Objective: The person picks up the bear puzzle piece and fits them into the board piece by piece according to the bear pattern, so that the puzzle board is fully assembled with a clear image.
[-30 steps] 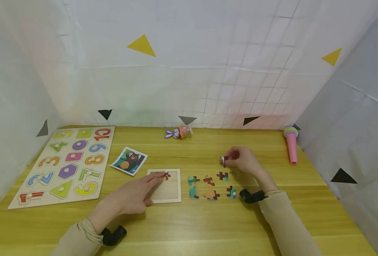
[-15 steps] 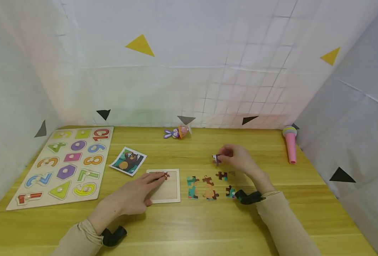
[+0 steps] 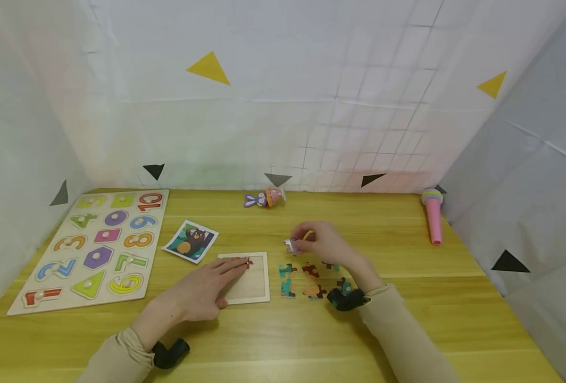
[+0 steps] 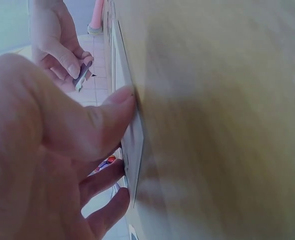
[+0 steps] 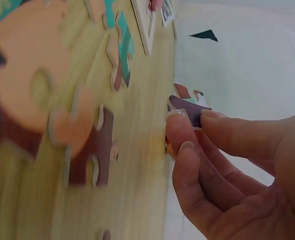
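Observation:
My right hand (image 3: 328, 246) pinches a puzzle piece (image 3: 291, 246) between thumb and fingers, held over the table behind the loose pieces. Up close in the right wrist view, that puzzle piece (image 5: 190, 109) shows dark purple, brown and a bit of green. My left hand (image 3: 199, 291) lies across the left side of a pale wooden puzzle tray (image 3: 266, 282), fingertips at its upper part and thumb on its surface. A brown piece (image 3: 250, 263) peeks out by the fingertips inside the tray; the hand hides that corner. Loose puzzle pieces (image 3: 286, 288) lie to the tray's right.
A bear picture card (image 3: 192, 242) lies behind the left hand. The number-and-shape board (image 3: 89, 247) fills the table's left side. A small rabbit toy (image 3: 264, 199) lies at the back, and a pink toy microphone (image 3: 434, 218) at the right. White cloth walls (image 3: 311, 133) surround the table.
My right hand has carried the puzzle piece leftward, from above the right-hand pieces toward the tray. The left hand has stayed on the tray.

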`<state>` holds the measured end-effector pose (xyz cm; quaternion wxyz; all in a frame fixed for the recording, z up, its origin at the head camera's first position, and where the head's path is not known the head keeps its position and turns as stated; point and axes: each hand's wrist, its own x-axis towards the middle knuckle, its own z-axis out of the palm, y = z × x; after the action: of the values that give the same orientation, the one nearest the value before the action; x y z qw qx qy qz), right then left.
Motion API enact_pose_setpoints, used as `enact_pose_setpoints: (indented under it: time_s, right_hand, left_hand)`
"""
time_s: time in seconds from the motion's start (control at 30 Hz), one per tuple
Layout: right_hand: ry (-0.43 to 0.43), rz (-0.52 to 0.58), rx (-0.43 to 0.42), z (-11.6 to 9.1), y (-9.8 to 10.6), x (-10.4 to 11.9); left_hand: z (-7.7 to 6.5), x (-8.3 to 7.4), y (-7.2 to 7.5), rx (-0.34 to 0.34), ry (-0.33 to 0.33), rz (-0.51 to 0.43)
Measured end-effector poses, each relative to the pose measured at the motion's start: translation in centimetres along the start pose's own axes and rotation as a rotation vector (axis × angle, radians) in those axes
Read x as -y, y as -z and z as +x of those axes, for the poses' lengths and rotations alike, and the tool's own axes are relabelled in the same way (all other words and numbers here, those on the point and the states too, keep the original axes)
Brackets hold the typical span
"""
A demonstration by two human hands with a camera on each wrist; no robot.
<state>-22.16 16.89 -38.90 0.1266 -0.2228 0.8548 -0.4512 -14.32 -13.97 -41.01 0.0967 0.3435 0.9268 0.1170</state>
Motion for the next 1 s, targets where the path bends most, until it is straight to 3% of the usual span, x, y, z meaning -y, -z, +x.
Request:
enact_pose_setpoints:
  time_s: [0.43, 0.83, 1.0]
  right_hand:
    - [-0.029, -0.091, 0.006, 0.5, -1.5, 0.8]
    - [-0.004, -0.09, 0.071, 1.3, -2.4, 0.8]
    - [0.045, -0.112, 0.094, 1.4, -3.1, 1.3]
  left_hand:
    - [0.1, -0.1, 0.1, 0.007, -0.025, 0.037]
    - [0.1, 0.1, 0.1, 0.002, -0.025, 0.017]
    - [0.0, 0.0, 0.1, 0.019, -0.014, 0.023]
